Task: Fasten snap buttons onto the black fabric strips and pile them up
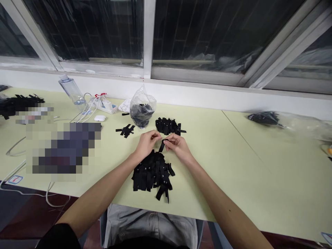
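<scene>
I count two hands, left point(146, 142) and right point(177, 145), sharing one black label point(162, 145). On the surface point(233, 159) I see three loose label heaps point(153, 173), one clear bag point(142, 108), one bottle point(71, 90) and one white earbud case point(99, 118).

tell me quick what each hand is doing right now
Left hand: fingers pinched shut on one end of a black label strip.
Right hand: pinched shut on the same strip's other end.
</scene>
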`<state>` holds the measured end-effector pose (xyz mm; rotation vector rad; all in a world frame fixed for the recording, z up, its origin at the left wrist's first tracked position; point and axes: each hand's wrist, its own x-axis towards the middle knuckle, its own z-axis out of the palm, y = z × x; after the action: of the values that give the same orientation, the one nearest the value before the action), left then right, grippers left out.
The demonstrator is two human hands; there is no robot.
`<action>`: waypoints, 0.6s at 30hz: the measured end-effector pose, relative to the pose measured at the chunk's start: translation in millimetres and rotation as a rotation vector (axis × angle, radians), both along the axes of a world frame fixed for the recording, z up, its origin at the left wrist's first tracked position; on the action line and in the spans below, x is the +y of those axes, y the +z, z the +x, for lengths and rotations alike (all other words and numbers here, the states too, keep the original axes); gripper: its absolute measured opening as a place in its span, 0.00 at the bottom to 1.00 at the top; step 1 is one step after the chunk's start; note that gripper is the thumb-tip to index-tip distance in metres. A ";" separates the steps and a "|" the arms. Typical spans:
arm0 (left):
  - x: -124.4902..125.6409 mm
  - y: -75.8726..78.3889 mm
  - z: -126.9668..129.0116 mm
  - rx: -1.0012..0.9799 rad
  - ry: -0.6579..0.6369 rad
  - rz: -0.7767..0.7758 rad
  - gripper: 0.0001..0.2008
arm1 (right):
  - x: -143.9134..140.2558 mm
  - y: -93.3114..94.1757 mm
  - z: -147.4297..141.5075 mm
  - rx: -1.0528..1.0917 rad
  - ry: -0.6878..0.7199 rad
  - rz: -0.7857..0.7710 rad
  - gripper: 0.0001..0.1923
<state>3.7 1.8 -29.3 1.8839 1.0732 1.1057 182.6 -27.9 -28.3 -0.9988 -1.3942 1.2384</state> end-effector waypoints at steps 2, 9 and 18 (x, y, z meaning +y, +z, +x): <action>-3.9 0.5 4.8 -0.125 0.013 -0.056 0.09 | 0.5 -1.0 -0.6 -0.002 -0.020 0.014 0.14; -9.0 -3.0 14.5 -0.333 0.000 -0.163 0.10 | 2.0 -3.4 -0.4 0.021 -0.096 0.033 0.15; -4.1 -4.4 11.1 -0.301 0.018 -0.152 0.11 | 1.4 -3.0 0.5 0.009 -0.070 0.055 0.15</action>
<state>14.8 -2.3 -33.7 1.5347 0.9740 1.2350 183.1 -26.4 -31.3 -0.9945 -1.3674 1.1459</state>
